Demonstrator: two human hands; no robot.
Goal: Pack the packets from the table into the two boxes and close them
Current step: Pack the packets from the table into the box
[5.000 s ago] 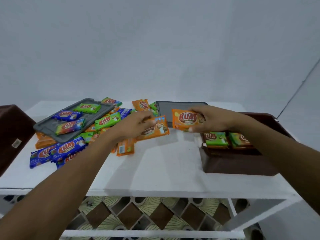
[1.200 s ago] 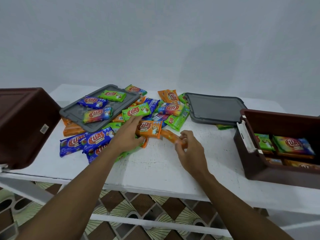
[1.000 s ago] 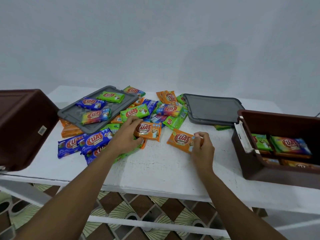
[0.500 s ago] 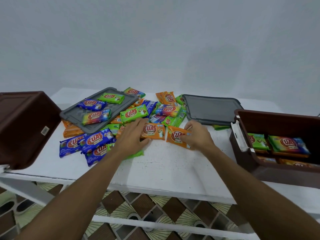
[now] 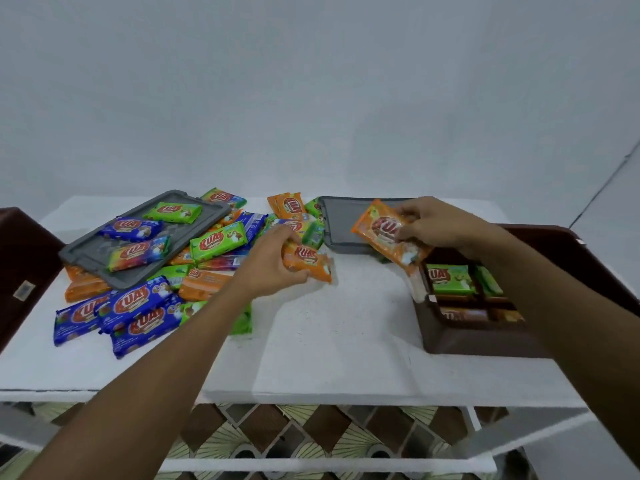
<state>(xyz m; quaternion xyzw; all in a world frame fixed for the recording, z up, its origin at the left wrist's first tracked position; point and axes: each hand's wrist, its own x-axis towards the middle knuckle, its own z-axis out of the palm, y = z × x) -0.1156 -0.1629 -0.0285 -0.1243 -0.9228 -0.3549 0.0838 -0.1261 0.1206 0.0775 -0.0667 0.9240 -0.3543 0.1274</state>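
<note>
On white table (image 5: 329,348) | packets (image 5: 138,306) heaped | plain grey wall (image 5: 311,81)

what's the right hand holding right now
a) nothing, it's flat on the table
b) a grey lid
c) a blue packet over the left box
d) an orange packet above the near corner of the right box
d: the right hand grips an orange packet, lifted off the table just over the corner of the open brown box on the right, with the grey lid behind it.
</note>
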